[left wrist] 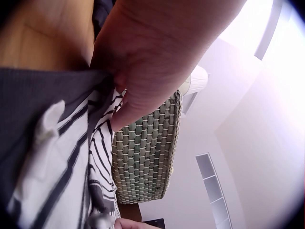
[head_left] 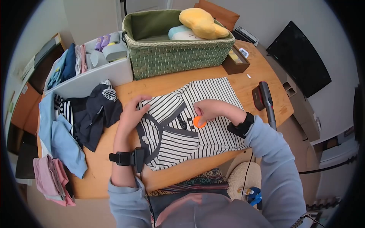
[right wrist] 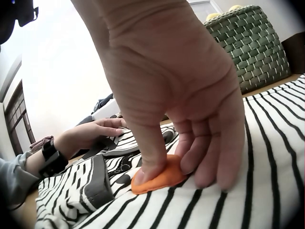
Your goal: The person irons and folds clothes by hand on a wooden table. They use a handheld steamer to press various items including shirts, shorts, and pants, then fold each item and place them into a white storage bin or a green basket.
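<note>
A black-and-white striped shirt (head_left: 216,133) with dark grey trim lies spread on the table, its neck end toward my left. My left hand (head_left: 133,111) rests at the far edge of the shirt beside the collar, fingers extended over the striped cloth. In the left wrist view its thumb touches the fabric, and the other fingers are largely hidden. My right hand (head_left: 210,109) is over the shirt's front, thumb and fingers pinching a round orange patch (right wrist: 157,183). In the right wrist view the outer fingertips (right wrist: 226,183) touch the stripes beside it.
Behind the shirt stands a green woven basket (head_left: 175,59) with plush toys (head_left: 201,23). Folded clothes fill a white bin (head_left: 102,81) at left. Dark garments (head_left: 97,114), light-blue garments (head_left: 66,142) and pink garments (head_left: 51,176) lie nearby. A handheld appliance (head_left: 266,100) rests at right.
</note>
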### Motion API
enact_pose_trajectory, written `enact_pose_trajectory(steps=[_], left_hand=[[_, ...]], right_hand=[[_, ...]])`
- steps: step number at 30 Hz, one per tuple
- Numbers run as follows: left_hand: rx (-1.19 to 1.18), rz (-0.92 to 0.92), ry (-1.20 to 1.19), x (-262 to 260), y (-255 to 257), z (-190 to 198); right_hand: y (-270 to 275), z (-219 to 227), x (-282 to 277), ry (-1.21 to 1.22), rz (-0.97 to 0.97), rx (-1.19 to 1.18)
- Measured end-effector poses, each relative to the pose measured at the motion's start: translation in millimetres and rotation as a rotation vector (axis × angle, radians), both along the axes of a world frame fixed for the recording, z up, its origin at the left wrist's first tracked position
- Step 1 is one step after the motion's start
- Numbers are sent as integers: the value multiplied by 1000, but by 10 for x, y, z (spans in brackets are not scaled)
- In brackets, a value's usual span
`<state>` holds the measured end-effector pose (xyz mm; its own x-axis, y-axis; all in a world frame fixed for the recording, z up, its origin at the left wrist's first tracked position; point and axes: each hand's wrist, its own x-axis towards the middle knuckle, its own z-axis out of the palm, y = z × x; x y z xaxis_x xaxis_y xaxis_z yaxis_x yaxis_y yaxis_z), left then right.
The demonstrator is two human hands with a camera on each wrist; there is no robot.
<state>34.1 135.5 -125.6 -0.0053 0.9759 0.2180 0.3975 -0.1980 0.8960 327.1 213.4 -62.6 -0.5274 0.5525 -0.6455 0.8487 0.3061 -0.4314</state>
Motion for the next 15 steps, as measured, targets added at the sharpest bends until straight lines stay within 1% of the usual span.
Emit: enact_pose_trajectory(steps=[1,3,4,5,7,8,10,11,13,14,15], left_hand=[[12,1,7,-7,-3,22],[-61,-6,21,8,-26,52],[-77,-14,27,-1,-27,54],[-80,-14,27,17,-33,42],[-46,64,2,55,-17,55],[-46,63,8,75,-3,91],[-267,191,-29,123,21,166],[-269,191,-27,120,58,155],[-189,125,114,91,163,122],[-190,127,116,67,207,109],[-192,58,162,56,239,125]], right_hand=[[21,70,3,7,1,12],[87,224,65,-10,92,-113],[149,253,142,26,2,-159],[203,278,203,26,3,-162],[331,336,286,162,-274,-146],[443,290,336,169,-274,-147],[686,27,466,111,-206,605],[768,-76,554,113,-207,603],[848,-156,647,209,77,1001],[887,-202,687,211,77,1000],[883,-204,699,168,31,917]])
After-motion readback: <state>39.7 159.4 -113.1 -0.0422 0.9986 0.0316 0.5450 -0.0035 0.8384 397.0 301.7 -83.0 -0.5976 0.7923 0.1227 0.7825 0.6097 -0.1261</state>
